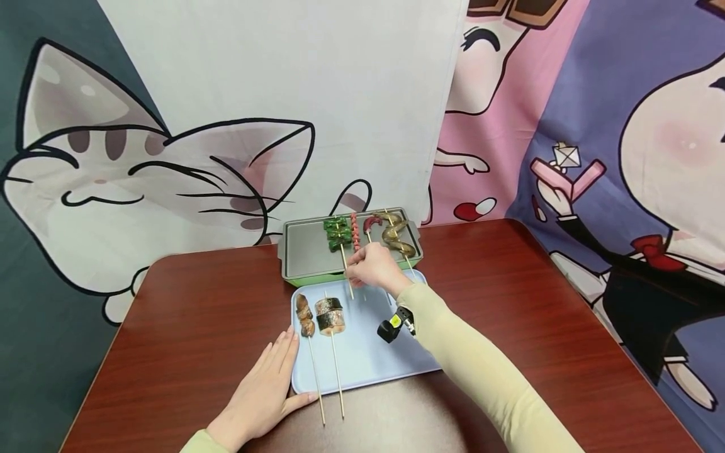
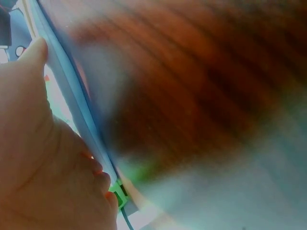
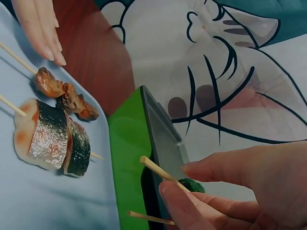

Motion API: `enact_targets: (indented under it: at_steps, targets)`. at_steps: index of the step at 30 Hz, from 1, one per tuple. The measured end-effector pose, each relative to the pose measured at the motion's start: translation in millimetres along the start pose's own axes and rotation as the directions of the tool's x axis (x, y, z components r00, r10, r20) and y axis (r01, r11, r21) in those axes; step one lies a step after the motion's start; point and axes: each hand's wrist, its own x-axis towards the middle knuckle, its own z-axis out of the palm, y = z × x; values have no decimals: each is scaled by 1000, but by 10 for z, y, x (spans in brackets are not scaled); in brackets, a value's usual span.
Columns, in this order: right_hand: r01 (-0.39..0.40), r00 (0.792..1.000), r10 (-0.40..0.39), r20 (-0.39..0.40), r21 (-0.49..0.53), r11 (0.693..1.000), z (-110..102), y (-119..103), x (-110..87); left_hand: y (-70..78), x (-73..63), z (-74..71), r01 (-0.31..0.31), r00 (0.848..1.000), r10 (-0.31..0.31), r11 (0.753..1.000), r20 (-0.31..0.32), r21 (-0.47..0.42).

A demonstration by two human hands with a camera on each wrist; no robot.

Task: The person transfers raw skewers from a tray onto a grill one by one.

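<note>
My right hand (image 1: 376, 267) reaches over the front of the grill pan (image 1: 308, 248), thumb and fingertips pinching a thin wooden stick (image 3: 154, 167). That stick leads up to the green vegetable skewer (image 1: 338, 234) in the pan. Beside it lies a narrow skewer of red beads (image 1: 355, 228), its stick partly hidden by the hand. My left hand (image 1: 263, 380) rests along the left edge of the pale blue tray (image 1: 374, 365), fingers straight, thumb at the near corner. On the tray are a brown meat skewer (image 1: 304, 316) and a fish skewer (image 1: 330, 316) with dark skin.
Farther right in the pan lie a dark red curled skewer (image 1: 372, 223) and a brownish wavy skewer (image 1: 393, 236). The tray sits against the pan's green front (image 3: 129, 143). Beneath is a reddish wooden table (image 1: 215, 296); a cartoon-printed cloth (image 1: 362, 94) hangs behind.
</note>
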Motion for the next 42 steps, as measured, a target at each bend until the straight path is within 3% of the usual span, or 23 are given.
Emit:
enact_targets:
  at_steps: [5, 9, 16, 24, 32, 36, 42]
  targets:
    - [78, 996, -83, -43, -100, 992, -26, 16, -90, 3, -14, 2, 6, 1000, -6, 1000, 5, -7]
    - [152, 985, -161, -62, -125, 980, -65, 3, -218, -1, -10, 9, 10, 1000, -10, 1000, 4, -2]
    - [256, 966, -259, -21, -94, 962, -135, 0, -540, -7, -8, 12, 11, 1000, -11, 1000, 8, -6]
    - [290, 956, -288, 57, -25, 957, -154, 150, -903, -10, 17, 0, 22, 1000, -22, 1000, 15, 5]
    - [224, 946, -231, 227, 55, 973, 119, 496, -1171, -1, 21, -8, 4, 1000, -4, 1000, -9, 15]
    - [111, 941, -159, 299, 172, 979, 355, 685, -1204, -7, 20, -4, 3, 1000, -3, 1000, -12, 14]
    - [-54, 936, -68, 345, 332, 942, 629, 806, -1167, -7, 10, 12, 4, 1000, -4, 1000, -11, 15]
